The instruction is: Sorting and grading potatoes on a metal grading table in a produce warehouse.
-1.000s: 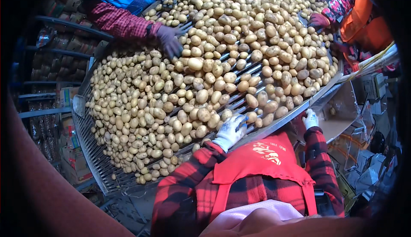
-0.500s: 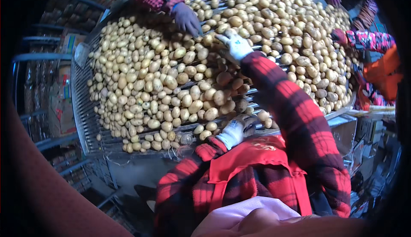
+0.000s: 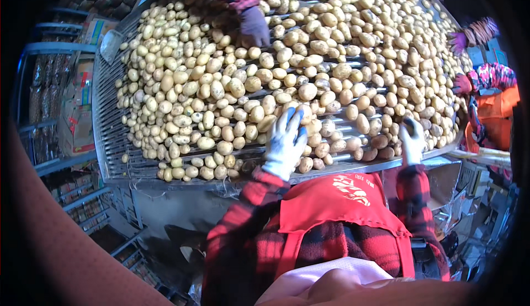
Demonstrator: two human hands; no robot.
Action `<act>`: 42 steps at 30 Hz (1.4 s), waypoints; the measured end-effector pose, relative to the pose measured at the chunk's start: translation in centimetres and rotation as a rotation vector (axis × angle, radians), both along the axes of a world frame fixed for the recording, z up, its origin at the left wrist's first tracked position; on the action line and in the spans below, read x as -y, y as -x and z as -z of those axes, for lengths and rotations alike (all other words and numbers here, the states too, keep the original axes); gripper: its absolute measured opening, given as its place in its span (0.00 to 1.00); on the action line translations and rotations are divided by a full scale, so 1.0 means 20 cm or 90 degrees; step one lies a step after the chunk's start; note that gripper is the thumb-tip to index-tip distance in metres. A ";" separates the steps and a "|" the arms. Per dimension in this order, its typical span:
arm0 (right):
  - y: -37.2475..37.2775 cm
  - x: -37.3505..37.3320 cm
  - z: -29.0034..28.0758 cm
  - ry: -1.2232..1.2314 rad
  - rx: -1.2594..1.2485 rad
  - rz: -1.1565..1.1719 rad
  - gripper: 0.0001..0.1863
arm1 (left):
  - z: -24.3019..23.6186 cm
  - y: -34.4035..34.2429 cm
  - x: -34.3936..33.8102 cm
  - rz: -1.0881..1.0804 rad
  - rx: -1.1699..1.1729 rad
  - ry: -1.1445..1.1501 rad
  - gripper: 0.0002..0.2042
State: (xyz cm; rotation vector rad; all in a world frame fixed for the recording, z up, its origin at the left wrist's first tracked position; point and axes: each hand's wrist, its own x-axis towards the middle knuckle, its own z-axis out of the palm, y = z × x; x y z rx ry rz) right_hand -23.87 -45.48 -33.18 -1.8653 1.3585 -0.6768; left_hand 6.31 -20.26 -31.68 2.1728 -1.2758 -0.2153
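A broad layer of yellow-brown potatoes (image 3: 190, 88) covers a metal table of parallel rollers or bars (image 3: 113, 159). My left hand (image 3: 285, 144), in a white glove with dark fingertips, reaches over the near part of the layer. Its fingers are stretched and spread against the potatoes, gripping none that I can see. Farther right, close to the table's near edge, my right hand (image 3: 412, 143) wears a similar glove. Its thumb and fingers look apart beside several potatoes, and nothing shows in its grasp.
Across the table, a co-worker's purple-gloved hand (image 3: 254, 27) rests among the potatoes. More co-workers' gloved hands (image 3: 458, 42) work along the right side. Blue metal racks (image 3: 61, 47) and cardboard boxes (image 3: 84, 132) stand at the left. The metal rim (image 3: 353, 167) lies before my red apron.
My right hand has drawn back from the far middle to the near right edge. My left hand has come forward onto the potatoes with fingers spread. The co-worker's purple glove has shifted slightly.
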 end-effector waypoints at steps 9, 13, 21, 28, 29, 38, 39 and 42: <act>0.65 -0.11 0.02 0.169 -0.218 0.196 0.24 | 0.10 0.09 0.33 0.054 -0.003 -0.215 0.24; -0.21 -0.41 -0.18 -0.456 0.301 -0.057 0.26 | 0.07 0.17 0.29 0.060 -0.243 0.130 0.25; -0.02 -0.47 -0.10 -0.590 0.394 -0.195 0.14 | 0.05 -0.14 0.19 -0.120 -0.457 0.369 0.21; 1.16 -0.83 0.03 -0.639 -0.271 -0.080 0.20 | 0.09 -0.81 0.10 -0.098 0.348 -0.398 0.29; 1.29 -0.88 0.11 -0.536 -0.515 -0.208 0.22 | 0.09 -0.80 0.13 -0.068 0.372 -0.376 0.29; -0.12 -0.60 -0.17 -0.401 0.141 -0.175 0.19 | 0.15 -0.68 0.07 -0.043 0.260 -0.337 0.28; -0.27 -0.58 -0.15 -0.427 0.206 -0.243 0.21 | 0.14 -0.65 0.05 -0.044 0.261 -0.304 0.28; -0.57 -0.57 -0.22 -0.844 0.493 -0.222 0.34 | 0.04 -0.31 0.03 -0.057 -0.003 0.048 0.26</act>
